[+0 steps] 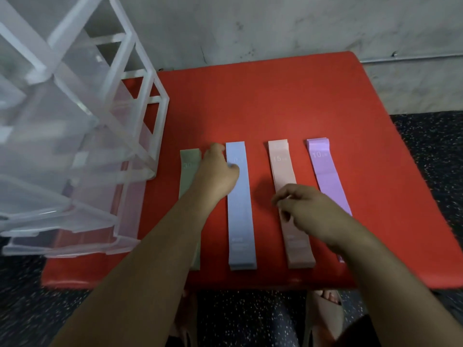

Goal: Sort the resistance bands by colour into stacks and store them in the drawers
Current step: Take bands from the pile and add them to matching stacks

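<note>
Lying in a row on the red desk (275,101) are 4 band stacks: green stack (188,176), blue stack (240,221), pink stack (281,166), purple stack (325,171); the clear drawer unit (75,121) stands at the desk's left. Left hand (216,174) curls between green and blue, thumb on blue. Right hand (310,209) hangs loosely curled over pink, blurred; cannot tell whether either grips.
</note>
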